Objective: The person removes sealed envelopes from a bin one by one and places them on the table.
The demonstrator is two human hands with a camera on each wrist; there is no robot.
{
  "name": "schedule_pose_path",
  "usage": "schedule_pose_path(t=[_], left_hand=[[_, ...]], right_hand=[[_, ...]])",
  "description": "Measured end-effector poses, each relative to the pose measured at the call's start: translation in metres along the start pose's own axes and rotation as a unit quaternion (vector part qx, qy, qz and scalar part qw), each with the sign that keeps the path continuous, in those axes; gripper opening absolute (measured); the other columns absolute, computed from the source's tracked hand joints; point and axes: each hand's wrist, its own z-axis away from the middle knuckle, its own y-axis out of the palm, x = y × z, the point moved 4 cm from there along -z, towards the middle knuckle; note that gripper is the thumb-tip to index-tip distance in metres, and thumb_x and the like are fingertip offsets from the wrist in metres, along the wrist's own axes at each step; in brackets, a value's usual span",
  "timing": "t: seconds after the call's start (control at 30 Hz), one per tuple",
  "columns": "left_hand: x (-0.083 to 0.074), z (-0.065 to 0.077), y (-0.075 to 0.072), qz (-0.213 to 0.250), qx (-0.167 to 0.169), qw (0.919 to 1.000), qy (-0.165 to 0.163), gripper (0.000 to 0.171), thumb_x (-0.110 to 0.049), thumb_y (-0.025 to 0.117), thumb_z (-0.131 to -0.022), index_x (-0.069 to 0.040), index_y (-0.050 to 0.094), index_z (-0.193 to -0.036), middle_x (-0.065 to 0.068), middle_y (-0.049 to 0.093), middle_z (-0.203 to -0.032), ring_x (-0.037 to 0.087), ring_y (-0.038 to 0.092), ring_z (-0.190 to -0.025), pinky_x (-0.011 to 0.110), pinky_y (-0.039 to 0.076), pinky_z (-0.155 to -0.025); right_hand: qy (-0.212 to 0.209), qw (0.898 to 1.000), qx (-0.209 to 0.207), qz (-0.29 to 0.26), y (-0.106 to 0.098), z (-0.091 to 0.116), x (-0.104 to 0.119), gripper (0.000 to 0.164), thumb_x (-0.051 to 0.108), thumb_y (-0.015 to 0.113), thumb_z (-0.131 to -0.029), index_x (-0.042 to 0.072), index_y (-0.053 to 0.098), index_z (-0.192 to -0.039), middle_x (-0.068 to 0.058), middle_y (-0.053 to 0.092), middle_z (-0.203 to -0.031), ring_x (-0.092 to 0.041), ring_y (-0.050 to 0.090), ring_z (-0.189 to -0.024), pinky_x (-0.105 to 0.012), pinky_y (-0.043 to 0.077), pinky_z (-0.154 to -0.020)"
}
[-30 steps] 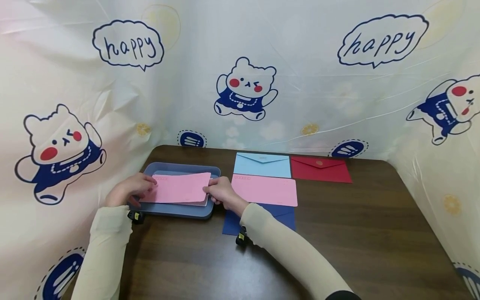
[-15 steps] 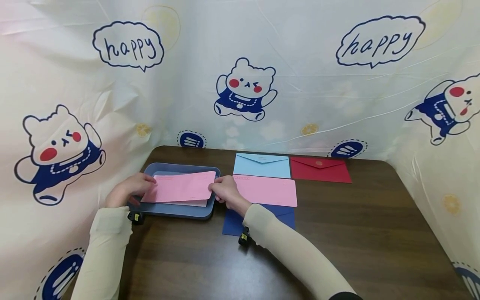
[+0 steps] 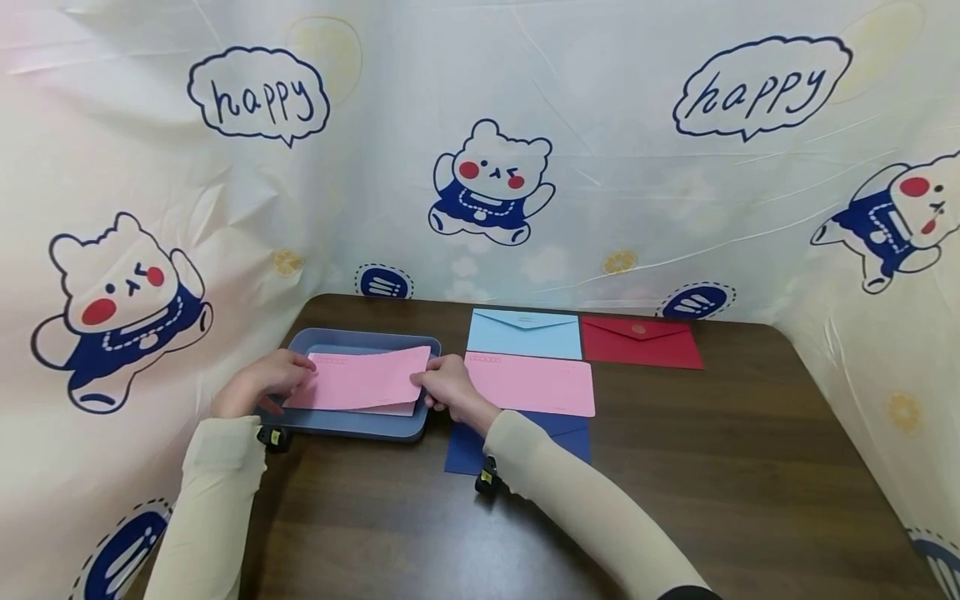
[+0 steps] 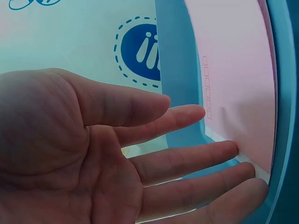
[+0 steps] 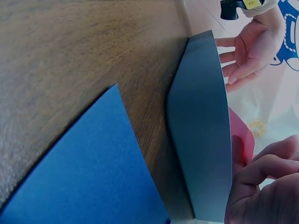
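Note:
In the head view, a pink envelope (image 3: 367, 377) lies over the blue-grey tray (image 3: 390, 433), with at least one more pink sheet below it. My right hand (image 3: 456, 390) pinches its right end, which is bent slightly upward. At the tray's left end is my left hand (image 3: 266, 379). The left wrist view shows that hand (image 4: 126, 154) with its fingers extended beside the envelope's end (image 4: 238, 84); whether the fingertips touch the paper is hard to tell. The right wrist view has the tray's side wall (image 5: 201, 126) hiding most of the envelope.
Right of the tray, a second pink envelope (image 3: 532, 383) overlaps a dark blue one (image 3: 461, 454), partly under my right forearm. Behind them lie a light blue envelope (image 3: 525, 335) and a red one (image 3: 645, 343). A printed curtain (image 3: 600, 183) surrounds the wooden table (image 3: 712, 467).
The held envelope's right end has shifted slightly right and now bends upward. My right hand moved right with it, then a little back left. My left hand has stayed almost still.

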Motion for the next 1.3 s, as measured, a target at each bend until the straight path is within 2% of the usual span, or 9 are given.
schedule_pose_path(t=[0.23,0.53,0.7,0.93,1.3], left_hand=[[-0.001,0.001,0.001,-0.005,0.002,0.9999,0.009,0.051,-0.008,0.046,-0.103,0.019,0.041,-0.146,0.037,0.048,-0.127,0.049,0.053,-0.106,0.052,0.062,-0.075],[-0.004,0.004,0.002,-0.014,-0.009,0.9996,0.023,0.053,-0.006,0.046,-0.100,0.020,0.040,-0.147,0.037,0.049,-0.125,0.044,0.054,-0.101,0.055,0.061,-0.078],[-0.005,0.004,0.001,-0.020,-0.017,0.9993,0.025,0.053,-0.006,0.045,-0.100,0.020,0.041,-0.146,0.039,0.048,-0.128,0.046,0.054,-0.103,0.058,0.060,-0.079],[-0.006,0.006,0.003,-0.028,-0.018,0.9991,0.027,0.053,-0.006,0.044,-0.100,0.019,0.041,-0.147,0.030,0.053,-0.109,0.042,0.057,-0.098,0.054,0.060,-0.080],[-0.010,0.012,0.002,-0.060,-0.030,0.9972,0.033,0.054,-0.014,0.048,-0.103,0.017,0.044,-0.147,0.042,0.048,-0.135,0.045,0.055,-0.106,0.054,0.060,-0.083]], right_hand=[[0.003,0.999,-0.014,-0.039,-0.003,-0.004,-0.003,0.015,0.009,0.073,-0.099,0.004,0.067,-0.086,-0.003,0.052,-0.065,-0.011,0.048,-0.045,-0.018,0.037,-0.045],[0.012,0.999,-0.016,-0.035,-0.006,-0.004,-0.005,0.024,0.012,0.073,-0.099,0.008,0.061,-0.079,-0.003,0.052,-0.062,-0.011,0.049,-0.046,-0.018,0.039,-0.046],[0.013,0.999,-0.019,-0.034,-0.009,-0.003,-0.006,0.021,0.013,0.073,-0.099,0.007,0.063,-0.082,-0.003,0.053,-0.063,-0.012,0.050,-0.048,-0.018,0.040,-0.047],[0.021,0.999,-0.021,-0.027,-0.012,-0.001,-0.008,0.016,0.014,0.073,-0.100,0.007,0.066,-0.087,-0.003,0.054,-0.065,-0.014,0.051,-0.051,-0.018,0.040,-0.047],[0.016,0.999,-0.022,-0.021,-0.015,0.004,-0.007,0.017,0.015,0.072,-0.100,0.007,0.067,-0.086,-0.003,0.054,-0.064,-0.014,0.051,-0.051,-0.018,0.040,-0.048]])
